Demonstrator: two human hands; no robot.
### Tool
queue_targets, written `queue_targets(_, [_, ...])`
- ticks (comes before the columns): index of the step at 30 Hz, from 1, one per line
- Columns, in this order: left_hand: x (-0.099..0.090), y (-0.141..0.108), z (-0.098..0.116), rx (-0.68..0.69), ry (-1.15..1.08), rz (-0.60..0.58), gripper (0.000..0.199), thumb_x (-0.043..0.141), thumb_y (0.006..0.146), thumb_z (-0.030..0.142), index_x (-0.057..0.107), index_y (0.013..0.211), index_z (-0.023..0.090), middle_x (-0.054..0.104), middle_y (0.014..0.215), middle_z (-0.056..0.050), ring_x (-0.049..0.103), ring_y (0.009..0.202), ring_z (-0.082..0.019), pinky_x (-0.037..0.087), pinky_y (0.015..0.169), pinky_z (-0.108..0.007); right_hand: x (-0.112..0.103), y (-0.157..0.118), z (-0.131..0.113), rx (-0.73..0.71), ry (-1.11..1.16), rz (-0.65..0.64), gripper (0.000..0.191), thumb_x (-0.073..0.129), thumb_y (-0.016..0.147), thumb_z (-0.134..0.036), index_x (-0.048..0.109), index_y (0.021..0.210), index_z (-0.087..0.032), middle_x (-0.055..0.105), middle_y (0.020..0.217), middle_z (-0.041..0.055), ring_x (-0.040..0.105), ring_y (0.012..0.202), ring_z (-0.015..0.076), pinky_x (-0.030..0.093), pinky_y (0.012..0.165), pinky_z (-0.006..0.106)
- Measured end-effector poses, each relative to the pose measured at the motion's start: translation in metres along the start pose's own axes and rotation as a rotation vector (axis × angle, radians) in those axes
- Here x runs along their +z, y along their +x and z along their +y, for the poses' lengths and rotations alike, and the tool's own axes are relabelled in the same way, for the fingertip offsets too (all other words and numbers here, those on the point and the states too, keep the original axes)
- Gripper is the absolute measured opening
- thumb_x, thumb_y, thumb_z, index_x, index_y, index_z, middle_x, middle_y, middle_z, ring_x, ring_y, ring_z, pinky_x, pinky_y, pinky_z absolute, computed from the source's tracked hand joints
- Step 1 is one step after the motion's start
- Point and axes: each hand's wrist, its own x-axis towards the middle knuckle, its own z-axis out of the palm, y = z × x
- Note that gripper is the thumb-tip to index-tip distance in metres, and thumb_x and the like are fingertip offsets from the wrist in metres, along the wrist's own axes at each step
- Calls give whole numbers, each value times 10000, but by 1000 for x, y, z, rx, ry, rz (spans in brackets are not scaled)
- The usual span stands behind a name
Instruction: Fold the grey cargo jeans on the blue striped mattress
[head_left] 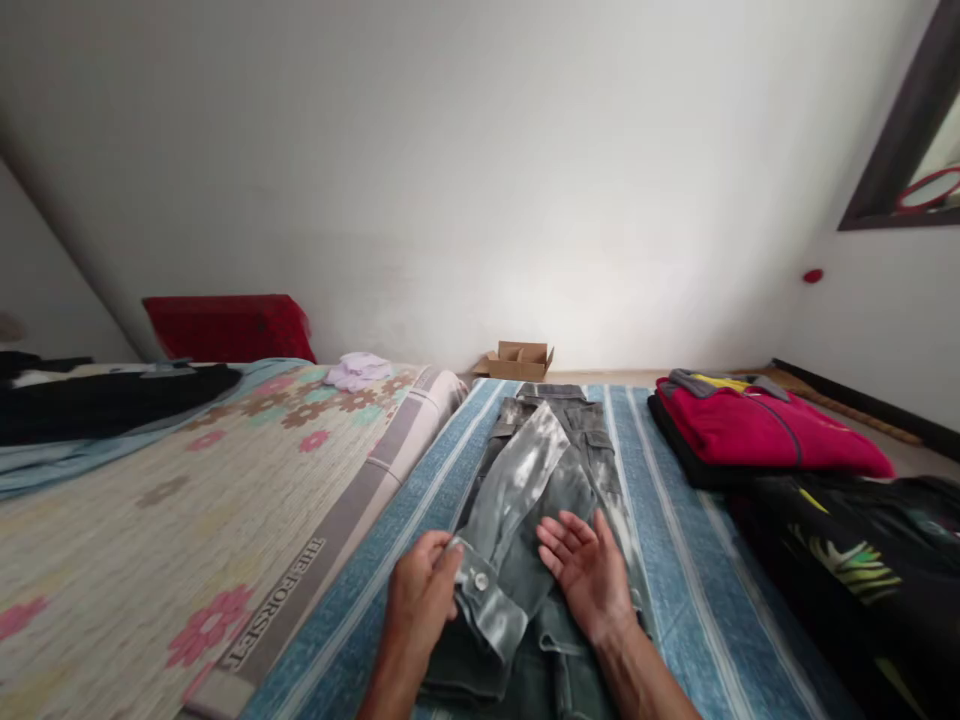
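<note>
A grey tie-dye denim jacket (547,487) lies on the striped blue cloth in front of me, its collar end toward the wall. One sleeve is folded across the body and bends back toward me. My left hand (424,585) pinches the edge of that sleeve's buttoned cuff (487,600) between thumb and fingers. Palm up and fingers spread, my right hand (589,570) rests over the jacket's right part, holding nothing. Its fingertips are beside the folded sleeve; whether they touch the fabric I cannot tell.
At right are a folded pink fleece (772,425) and a black printed garment (862,570). A flowered mattress (247,500) lies at left, bearing dark clothes (112,400) and a lilac cloth (360,370). By the wall stand a cardboard box (519,360) and a red case (229,327).
</note>
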Motion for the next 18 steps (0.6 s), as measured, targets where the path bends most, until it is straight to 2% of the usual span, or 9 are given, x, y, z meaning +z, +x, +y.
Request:
queue_targets(2, [-6,5,-19,-70,7,-4,309,480,681,454,548,794,174,578,540,23,427,339,-108,314,355,-218,3,-1,1,-9,-12,1,369,640,772,-527,659,851,-166,709,869,99,667,864,226,499,735,323])
queue_targets(4, [-8,7,-29,-99,30,-6,306,478,662,459,543,767,180,568,509,24,434,331,-113,306,347,-217,4,-1,2,-19,-27,-6,374,656,758,-524,660,855,-163,710,866,101,667,854,228,498,728,321])
queue_targets(9, [-8,8,-24,-69,21,18,293,467,694,446,550,785,180,607,560,16,445,335,-103,312,356,-212,6,-4,2,-39,-73,-35,380,663,754,-523,665,868,-160,708,878,101,662,855,227,494,725,315])
queue_targets(12, [-12,10,-22,-61,30,-6,302,468,693,444,555,811,180,605,558,23,452,332,-109,317,362,-219,8,-6,4,-56,-123,-41,388,662,750,-531,668,866,-162,707,882,101,659,849,227,493,723,315])
queue_targets(18, [-18,20,-40,-99,280,-99,224,442,695,400,513,654,191,458,399,58,453,309,-124,312,378,-222,10,-11,11,-148,-334,-53,400,695,717,-530,682,866,-158,701,890,104,651,846,234,486,725,318])
